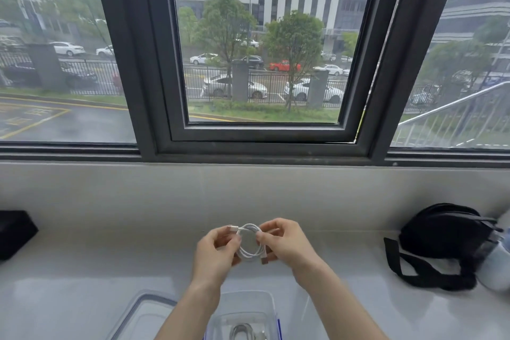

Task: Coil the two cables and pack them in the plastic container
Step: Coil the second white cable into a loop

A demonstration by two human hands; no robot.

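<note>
A white cable point(249, 252) wound into a small round coil is held in the air above the sill between both hands. My left hand point(216, 252) pinches its left side, with one plug sticking up by the thumb. My right hand point(285, 243) grips the right side, and the other plug hangs below those fingers. Straight below, at the bottom edge, stands the clear plastic container point(271, 312) with a second coiled cable point(244, 332) lying inside. My forearms hide part of the container.
The container's clear lid point(143, 317) lies to its left. A black strapped bag point(441, 243) sits at the right with a pale bottle point(496, 268) beside it. A black object point(13, 232) rests at the left edge. The window frame rises behind the light sill.
</note>
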